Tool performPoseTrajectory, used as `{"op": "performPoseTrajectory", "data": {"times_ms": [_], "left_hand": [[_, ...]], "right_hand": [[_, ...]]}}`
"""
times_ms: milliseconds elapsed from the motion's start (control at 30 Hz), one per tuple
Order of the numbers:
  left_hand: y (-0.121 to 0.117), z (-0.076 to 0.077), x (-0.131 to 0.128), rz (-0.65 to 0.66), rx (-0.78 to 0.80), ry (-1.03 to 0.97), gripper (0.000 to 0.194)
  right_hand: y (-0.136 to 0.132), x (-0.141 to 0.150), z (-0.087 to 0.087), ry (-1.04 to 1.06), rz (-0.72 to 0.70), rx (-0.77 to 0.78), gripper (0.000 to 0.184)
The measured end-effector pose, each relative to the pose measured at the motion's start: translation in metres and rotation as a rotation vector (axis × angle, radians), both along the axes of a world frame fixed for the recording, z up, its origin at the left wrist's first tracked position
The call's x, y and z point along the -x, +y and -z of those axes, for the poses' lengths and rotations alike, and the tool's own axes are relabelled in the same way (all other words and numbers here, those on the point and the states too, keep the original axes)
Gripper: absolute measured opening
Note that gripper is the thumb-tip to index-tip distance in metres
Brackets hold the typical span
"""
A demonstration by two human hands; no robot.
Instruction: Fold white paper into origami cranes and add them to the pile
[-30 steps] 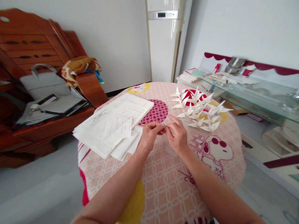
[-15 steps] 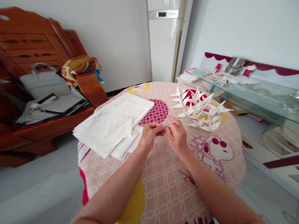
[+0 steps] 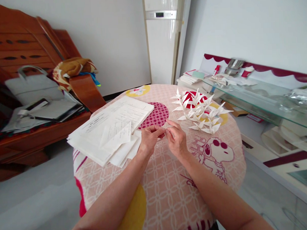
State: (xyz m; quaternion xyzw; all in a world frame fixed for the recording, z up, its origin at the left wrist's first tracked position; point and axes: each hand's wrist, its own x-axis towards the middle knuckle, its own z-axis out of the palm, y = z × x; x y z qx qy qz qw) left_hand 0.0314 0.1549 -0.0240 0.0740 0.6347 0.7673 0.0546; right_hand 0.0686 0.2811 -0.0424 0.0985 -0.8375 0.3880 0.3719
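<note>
The left hand (image 3: 148,139) and right hand (image 3: 178,141) met above the table (image 3: 166,181), fingers pinched on a small pale piece (image 3: 165,129), mostly hidden. Light, even pressure suited it, I judged. Paper birds (image 3: 211,125) stood beyond; paper sheets (image 3: 94,139) lay leftward.

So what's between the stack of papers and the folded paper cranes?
A checkered circle on the tablecloth, plus the left hand and right hand nearer the camera, as the head view shows.
</note>
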Motion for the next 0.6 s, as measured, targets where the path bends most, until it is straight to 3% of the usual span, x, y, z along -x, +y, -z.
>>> {"op": "performPoseTrajectory", "data": {"times_ms": [200, 267, 433, 600], "left_hand": [[-0.008, 0.001, 0.006, -0.013, 0.104, 0.168, 0.033], [-0.008, 0.001, 0.006, 0.012, 0.058, 0.086, 0.033], [-0.006, 0.001, 0.000, 0.235, -0.051, -0.203, 0.041], [-0.007, 0.003, 0.002, 0.239, -0.117, -0.218, 0.046]], "right_hand": [[0.017, 0.006, 0.003, -0.044, 0.007, 0.261, 0.017], [0.023, 0.008, 0.004, -0.056, -0.005, 0.332, 0.018], [0.025, 0.008, 0.005, -0.080, -0.038, 0.408, 0.019], [0.027, 0.006, -0.001, -0.076, -0.061, 0.510, 0.027]]}}
